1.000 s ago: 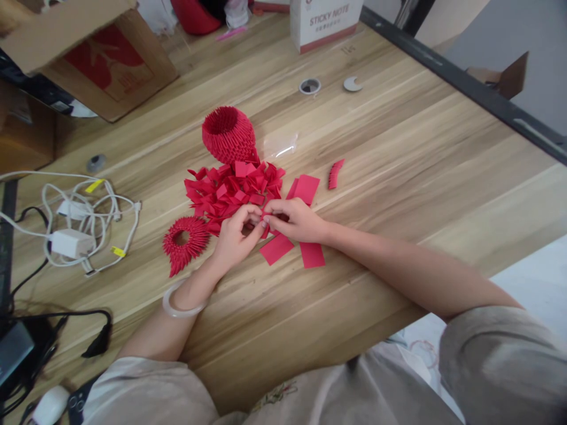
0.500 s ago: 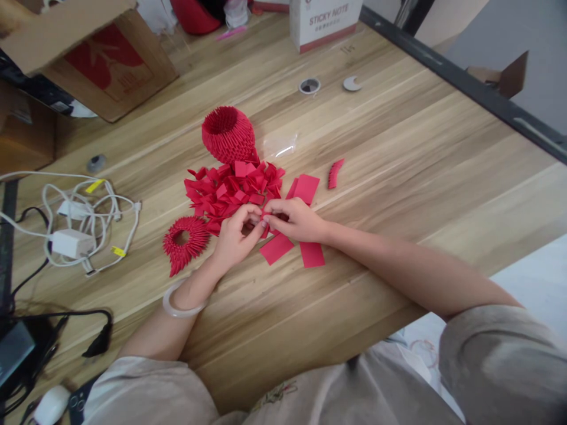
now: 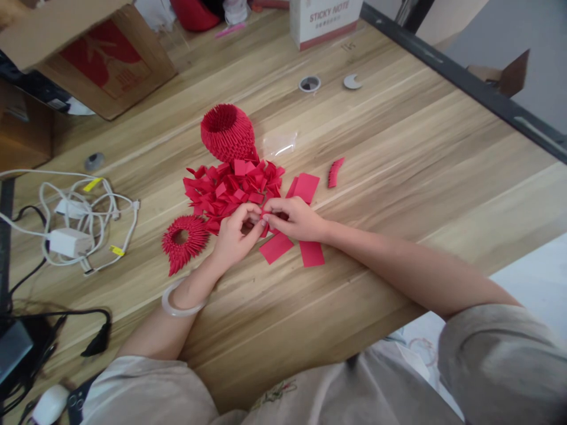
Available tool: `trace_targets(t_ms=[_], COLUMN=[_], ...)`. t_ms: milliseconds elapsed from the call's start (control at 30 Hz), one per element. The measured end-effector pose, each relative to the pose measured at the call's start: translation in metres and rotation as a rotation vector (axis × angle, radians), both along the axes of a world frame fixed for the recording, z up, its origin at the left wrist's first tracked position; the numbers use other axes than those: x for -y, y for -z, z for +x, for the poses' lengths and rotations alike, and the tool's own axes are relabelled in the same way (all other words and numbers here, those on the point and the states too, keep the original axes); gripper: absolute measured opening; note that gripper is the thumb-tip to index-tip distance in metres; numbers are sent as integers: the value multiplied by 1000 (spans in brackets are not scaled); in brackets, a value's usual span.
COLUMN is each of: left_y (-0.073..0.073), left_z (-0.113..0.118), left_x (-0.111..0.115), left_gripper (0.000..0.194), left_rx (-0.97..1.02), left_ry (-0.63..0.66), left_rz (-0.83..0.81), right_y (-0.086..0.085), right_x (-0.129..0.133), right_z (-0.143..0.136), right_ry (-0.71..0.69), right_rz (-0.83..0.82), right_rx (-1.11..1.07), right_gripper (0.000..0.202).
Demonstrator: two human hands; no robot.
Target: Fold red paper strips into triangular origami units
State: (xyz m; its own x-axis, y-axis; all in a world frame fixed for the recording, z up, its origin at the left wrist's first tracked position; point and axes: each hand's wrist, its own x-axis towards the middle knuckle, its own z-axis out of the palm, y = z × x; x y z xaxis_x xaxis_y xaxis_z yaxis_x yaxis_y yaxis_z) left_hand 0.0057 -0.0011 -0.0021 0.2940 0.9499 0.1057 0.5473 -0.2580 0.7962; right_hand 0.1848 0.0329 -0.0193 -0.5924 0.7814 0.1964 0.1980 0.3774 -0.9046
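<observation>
My left hand (image 3: pixel 238 232) and my right hand (image 3: pixel 296 219) meet fingertip to fingertip, both closed in a pinch on a small piece of red paper (image 3: pixel 264 213), mostly hidden by the fingers. Just behind them lies a heap of folded red paper pieces (image 3: pixel 230 188). Flat red paper strips (image 3: pixel 312 254) lie around and under my right hand. Left of my left hand rests a spiky red ring of folded paper (image 3: pixel 185 242). Beyond the heap stands a round, hollow red paper vessel (image 3: pixel 227 131) built from similar pieces. A short curved red paper row (image 3: pixel 335 172) lies farther right.
A clear plastic wrapper (image 3: pixel 280 144) lies behind the heap. White cables with a charger (image 3: pixel 69 242) are tangled at left. Cardboard box (image 3: pixel 110 65) and sticky-note box (image 3: pixel 325 22) stand at the back. Cable hole (image 3: pixel 309 84) and its cover (image 3: pixel 352 82) are on the wooden table (image 3: pixel 398 177).
Both hands keep the same pinch at the same spot. The view has shifted very slightly; nothing else visibly differs.
</observation>
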Motion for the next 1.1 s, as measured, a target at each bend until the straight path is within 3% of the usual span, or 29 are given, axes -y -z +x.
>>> trace_targets(t_ms=[1100], left_y=[-1], left_z=[0], left_x=[0], left_gripper=[16], left_rx=[6], left_ry=[5], left_rz=[4], right_y=[1], right_x=[0], right_z=[0], right_ry=[10], right_rz=[16], right_rx=[-15], right_gripper=[16])
